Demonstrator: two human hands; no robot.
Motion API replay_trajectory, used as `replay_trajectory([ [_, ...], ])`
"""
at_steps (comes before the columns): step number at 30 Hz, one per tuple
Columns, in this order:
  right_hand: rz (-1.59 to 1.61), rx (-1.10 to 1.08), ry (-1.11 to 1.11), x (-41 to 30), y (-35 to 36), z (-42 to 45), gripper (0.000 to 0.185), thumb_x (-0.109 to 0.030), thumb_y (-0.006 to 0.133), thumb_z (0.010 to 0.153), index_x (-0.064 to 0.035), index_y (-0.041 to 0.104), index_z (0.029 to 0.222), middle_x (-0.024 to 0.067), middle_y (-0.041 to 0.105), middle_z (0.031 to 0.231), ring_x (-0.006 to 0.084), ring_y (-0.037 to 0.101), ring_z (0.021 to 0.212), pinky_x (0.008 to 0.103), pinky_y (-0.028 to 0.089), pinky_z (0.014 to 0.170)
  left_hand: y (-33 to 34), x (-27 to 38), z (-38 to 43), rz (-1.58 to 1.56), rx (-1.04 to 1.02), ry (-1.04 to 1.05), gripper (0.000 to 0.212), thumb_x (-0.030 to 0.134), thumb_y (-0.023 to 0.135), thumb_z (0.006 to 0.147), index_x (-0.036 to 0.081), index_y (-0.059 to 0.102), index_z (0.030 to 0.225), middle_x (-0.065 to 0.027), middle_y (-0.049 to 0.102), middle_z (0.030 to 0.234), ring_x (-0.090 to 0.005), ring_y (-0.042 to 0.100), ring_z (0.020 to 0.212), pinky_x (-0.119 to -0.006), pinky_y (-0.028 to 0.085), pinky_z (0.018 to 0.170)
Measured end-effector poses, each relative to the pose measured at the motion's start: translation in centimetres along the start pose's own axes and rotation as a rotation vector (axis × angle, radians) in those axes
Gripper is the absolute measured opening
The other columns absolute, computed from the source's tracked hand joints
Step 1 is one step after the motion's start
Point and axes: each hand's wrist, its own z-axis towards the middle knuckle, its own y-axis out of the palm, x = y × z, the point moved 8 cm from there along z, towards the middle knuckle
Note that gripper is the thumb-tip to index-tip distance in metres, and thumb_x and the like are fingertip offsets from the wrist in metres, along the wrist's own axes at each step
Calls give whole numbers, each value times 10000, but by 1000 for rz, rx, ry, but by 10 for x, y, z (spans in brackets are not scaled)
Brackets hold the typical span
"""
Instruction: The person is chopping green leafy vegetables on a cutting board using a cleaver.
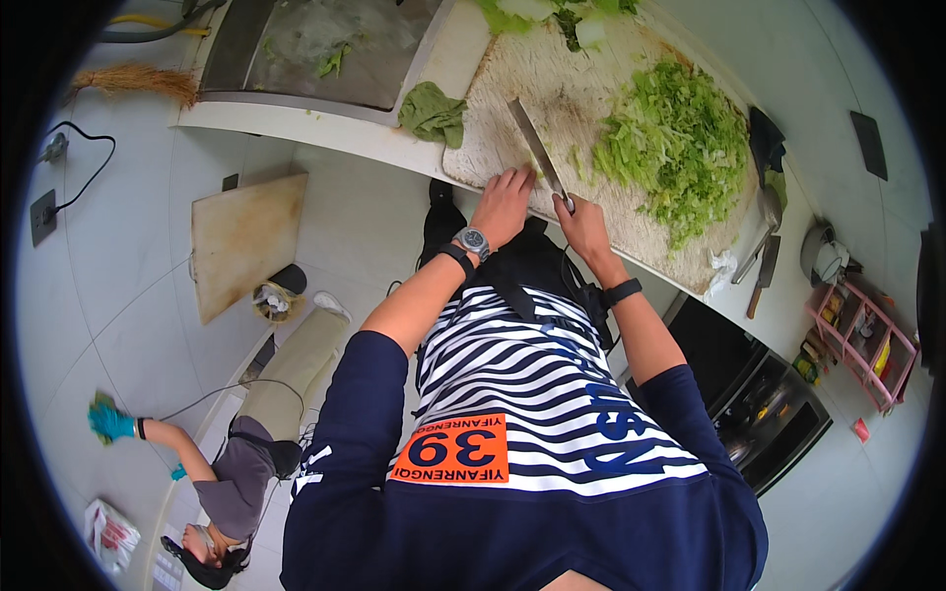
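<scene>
A kitchen knife (pixel 533 140) with a broad metal blade is in my right hand (pixel 585 230), which is closed round its handle. The blade stands over the near part of a worn, pale cutting board (pixel 532 66). Beside the blade, my left hand (pixel 506 205) rests its bent fingertips at the board's near edge. A small pale-green vegetable bit (pixel 538 170) shows at those fingertips; whether they grip it is hidden. On the board's right side lies a heap of shredded green leaf vegetable (pixel 676 148). Larger leaves (pixel 517 15) lie at the far edge.
A green cloth (pixel 432 114) lies left of the board, next to a metal sink (pixel 332 59). To the right are a second knife (pixel 765 273), a metal pot (pixel 817 251) and a pink rack (pixel 861 332). Behind at left, a person in teal gloves (pixel 114 421) holds a sponge against the wall.
</scene>
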Motion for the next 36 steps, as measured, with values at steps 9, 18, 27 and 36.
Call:
replay_trajectory([
  [9, -2, -3, 72, -5, 2, -5, 465, -378, 646, 1025, 66, 657, 885, 306, 606, 731, 535, 589, 730, 521, 477, 656, -3, 1, 1, 76, 14, 66, 556, 68, 620, 844, -44, 577, 1387, -141, 570, 1432, -293, 545, 1230, -394, 464, 1019],
  [18, -34, 6, 123, -2, 19, -2, 442, -364, 614, 1033, 41, 708, 883, 322, 671, 815, 545, 649, 821, 575, 523, 726, -1, -1, 2, 73, -1, 106, 592, 73, 633, 834, -48, 563, 1409, -144, 567, 1433, -296, 549, 1226, -392, 471, 1010],
  [27, 9, 84, -1, -22, 19, 50, 495, -400, 604, 1034, 48, 710, 850, 331, 665, 806, 546, 650, 804, 571, 530, 725, -4, 2, -5, 12, 0, 67, 605, 34, 628, 832, -52, 545, 1425, -176, 530, 1492, -343, 525, 1316, -426, 455, 1074],
  [36, 40, 4, -13, -18, -4, 9, 470, -399, 620, 1025, 38, 709, 876, 321, 655, 794, 550, 629, 809, 556, 521, 743, -2, 5, -17, -42, 57, -10, 578, 19, 622, 851, -51, 549, 1420, -179, 528, 1490, -360, 527, 1330, -462, 452, 1124],
])
